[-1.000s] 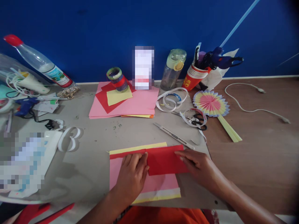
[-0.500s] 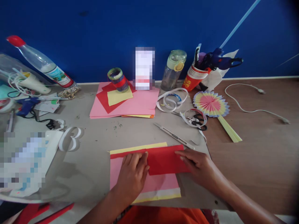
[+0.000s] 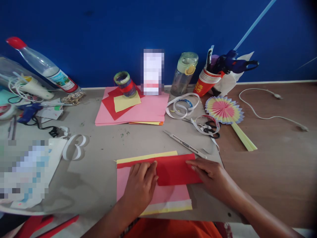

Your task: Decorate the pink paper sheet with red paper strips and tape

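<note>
Both hands (image 3: 140, 183) (image 3: 210, 173) touch red paper (image 3: 173, 170); cup (image 3: 208, 81) bears characters (image 3: 198, 88).

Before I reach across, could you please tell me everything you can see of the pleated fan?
The pleated fan looks like folded paper. Its round head has a pink centre, a yellow ring and a pale lavender zigzag rim. A folded pale-yellow handle slants away toward the lower right. It lies spread open, its handle over the brown wooden surface. The right hand does not touch it.
</note>
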The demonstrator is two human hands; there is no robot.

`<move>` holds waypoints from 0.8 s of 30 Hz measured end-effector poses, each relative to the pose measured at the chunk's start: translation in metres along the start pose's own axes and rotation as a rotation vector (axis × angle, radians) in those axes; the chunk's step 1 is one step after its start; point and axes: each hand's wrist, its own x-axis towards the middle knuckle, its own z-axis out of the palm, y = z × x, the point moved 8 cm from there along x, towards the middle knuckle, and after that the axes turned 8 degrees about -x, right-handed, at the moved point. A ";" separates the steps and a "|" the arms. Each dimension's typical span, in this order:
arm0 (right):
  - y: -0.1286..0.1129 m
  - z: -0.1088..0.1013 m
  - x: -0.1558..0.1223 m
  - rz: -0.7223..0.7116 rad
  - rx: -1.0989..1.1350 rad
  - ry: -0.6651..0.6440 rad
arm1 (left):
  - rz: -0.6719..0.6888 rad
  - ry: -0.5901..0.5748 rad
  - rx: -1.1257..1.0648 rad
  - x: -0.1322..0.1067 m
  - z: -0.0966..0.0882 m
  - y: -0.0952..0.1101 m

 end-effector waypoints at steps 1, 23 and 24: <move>0.000 -0.001 0.000 0.003 0.008 0.001 | 0.000 -0.003 0.001 0.000 0.000 0.000; -0.001 0.000 0.001 0.002 0.002 0.001 | 0.010 -0.005 0.004 0.001 0.000 0.001; -0.002 0.000 0.001 -0.005 0.004 0.004 | 0.007 -0.005 0.007 0.001 0.000 0.001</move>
